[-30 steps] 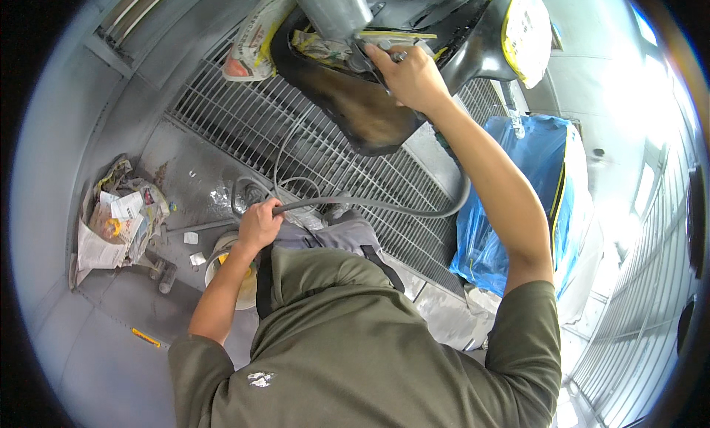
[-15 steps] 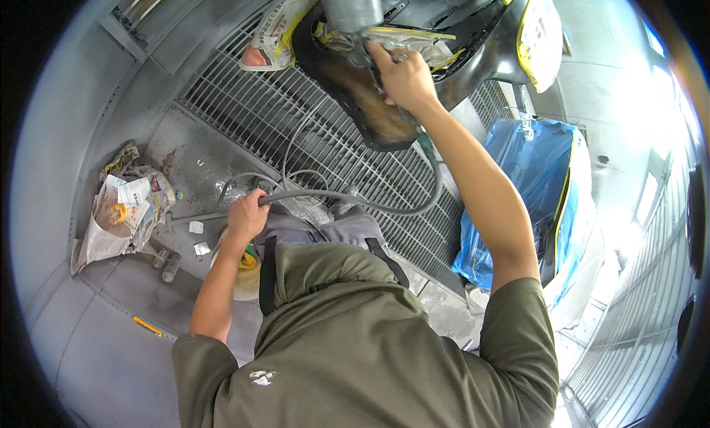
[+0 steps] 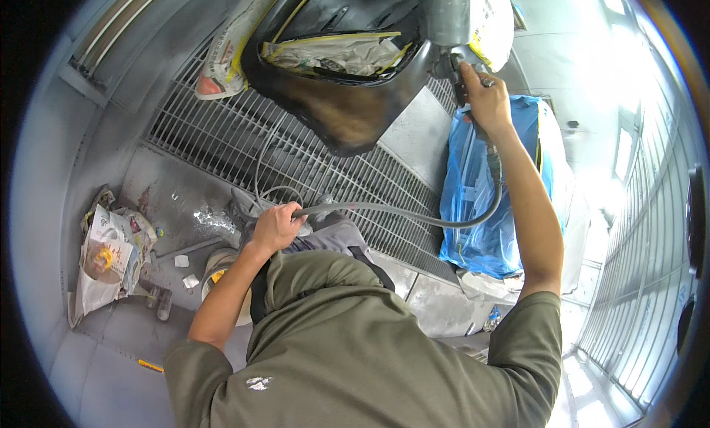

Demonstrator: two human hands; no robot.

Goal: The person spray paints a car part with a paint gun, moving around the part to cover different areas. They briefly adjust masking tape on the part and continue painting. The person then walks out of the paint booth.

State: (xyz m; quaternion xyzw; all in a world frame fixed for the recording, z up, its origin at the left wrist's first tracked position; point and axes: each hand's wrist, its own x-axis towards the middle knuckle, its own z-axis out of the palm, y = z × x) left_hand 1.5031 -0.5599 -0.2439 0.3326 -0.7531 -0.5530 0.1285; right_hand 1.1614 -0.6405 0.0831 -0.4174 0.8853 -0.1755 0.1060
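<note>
My right hand (image 3: 485, 99) is closed round the handle of a spray gun (image 3: 450, 67), which carries a grey metal cup (image 3: 446, 15) on top. The gun is near the right side of a glossy black vehicle panel (image 3: 347, 113). Brown, unevenly coated patches show on the panel's lower part. Crumpled masking paper (image 3: 333, 54) edged with yellow tape fills its opening. A grey air hose (image 3: 414, 219) runs from the gun's lower end in a loop across to my left hand (image 3: 276, 227), whose fingers are wrapped round it.
Below the panel lies a metal floor grating (image 3: 310, 165). To its right stands an object wrapped in blue plastic sheet (image 3: 477, 199). A paper bag of waste (image 3: 103, 254) sits at the left. Beside my left forearm is a bucket (image 3: 214, 269). Slatted panels (image 3: 636, 280) line the right.
My right hand has carried the spray gun rightward across the panel, and the hose loop has swung with it. The view has shifted a little. My left hand still grips the hose.
</note>
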